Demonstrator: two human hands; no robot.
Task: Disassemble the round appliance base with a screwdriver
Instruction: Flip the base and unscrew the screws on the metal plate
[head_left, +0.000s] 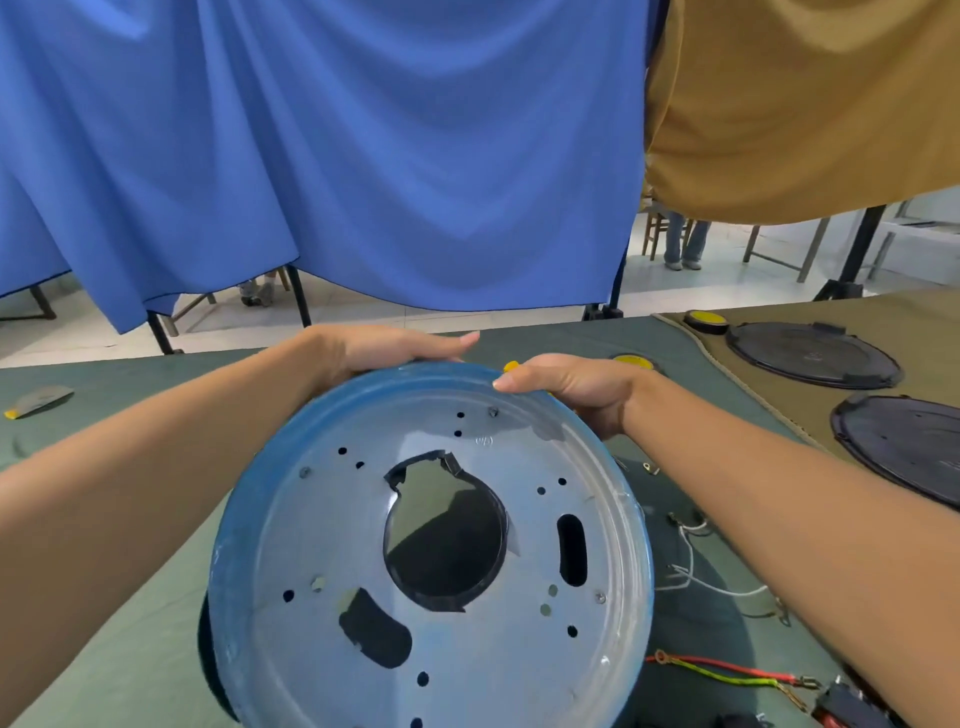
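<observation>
The round appliance base (322, 525), a blue metal pan with a big torn central hole, several slots and small screw holes, is tilted up toward me above the green table. My left hand (384, 348) grips its far rim from the left, fingers over the top edge. My right hand (566, 384) grips the far rim from the right, thumb on the inner face. A yellow piece (511, 366), perhaps a screwdriver handle, peeks out behind my right fingers; the rest is hidden.
Loose white wires (691, 577) and red and yellow-green wires (727, 673) lie right of the base. Two black round plates (810, 353) (904, 441) rest on the brown cloth at right. A yellow-tipped grey tool (39, 400) lies far left. Blue and tan curtains hang behind the table.
</observation>
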